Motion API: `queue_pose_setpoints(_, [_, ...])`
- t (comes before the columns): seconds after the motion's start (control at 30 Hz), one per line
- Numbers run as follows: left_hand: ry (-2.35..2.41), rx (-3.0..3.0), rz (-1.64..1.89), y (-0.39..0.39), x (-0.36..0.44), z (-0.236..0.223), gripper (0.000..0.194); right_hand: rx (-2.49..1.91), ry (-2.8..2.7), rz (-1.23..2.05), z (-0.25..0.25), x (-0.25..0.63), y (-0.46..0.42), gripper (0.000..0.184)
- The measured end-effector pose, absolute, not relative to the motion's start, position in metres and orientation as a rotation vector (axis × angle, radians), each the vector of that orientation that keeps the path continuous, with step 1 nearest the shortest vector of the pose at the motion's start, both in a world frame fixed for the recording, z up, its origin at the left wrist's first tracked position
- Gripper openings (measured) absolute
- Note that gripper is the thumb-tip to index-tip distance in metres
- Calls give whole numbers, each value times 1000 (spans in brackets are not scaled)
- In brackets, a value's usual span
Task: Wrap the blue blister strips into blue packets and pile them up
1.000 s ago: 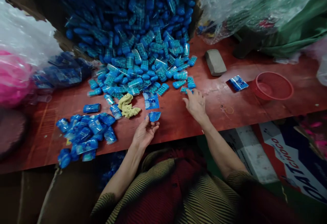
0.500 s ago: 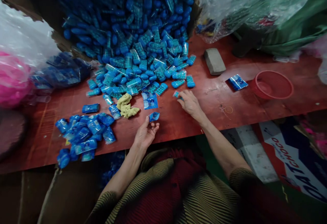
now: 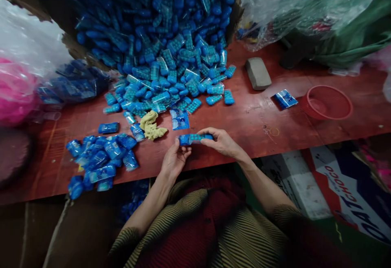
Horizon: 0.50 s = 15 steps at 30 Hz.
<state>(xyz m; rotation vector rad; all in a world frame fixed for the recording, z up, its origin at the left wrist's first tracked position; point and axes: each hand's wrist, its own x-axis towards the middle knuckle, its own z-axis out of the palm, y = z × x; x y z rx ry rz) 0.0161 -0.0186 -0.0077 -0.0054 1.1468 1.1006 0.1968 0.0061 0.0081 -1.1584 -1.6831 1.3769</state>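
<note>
My left hand (image 3: 174,160) is closed on a blue printed plastic sleeve (image 3: 183,139), pinched at its left end. My right hand (image 3: 225,141) grips a small clear bottle (image 3: 196,137) full of blue beads by its blue end. The bottle's other end meets the sleeve's mouth; how far inside it reaches, I cannot tell. Just beyond lies a flat blue printed sleeve (image 3: 179,119), beside a lump of yellow putty-like stuff (image 3: 152,126). Wrapped blue bottles (image 3: 104,156) are heaped to the left of my left hand.
A big pile of bead bottles (image 3: 171,72) spills from a torn carton (image 3: 71,52) at the back. On the right are a grey block (image 3: 258,73), a blue packet stack (image 3: 284,98) and a red basket (image 3: 328,102). The red table's (image 3: 238,125) front edge is near my body.
My right hand has brought a bead bottle from the table beside the pile toward me and left, to the sleeve's mouth. My left hand has stayed nearly still with the sleeve.
</note>
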Motion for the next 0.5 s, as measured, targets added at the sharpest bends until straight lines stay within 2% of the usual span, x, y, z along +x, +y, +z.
queue_pose_setpoints(0.5, [1115, 14, 1141, -23, 13, -7, 24, -1078, -1878, 955, 10, 184, -3, 19])
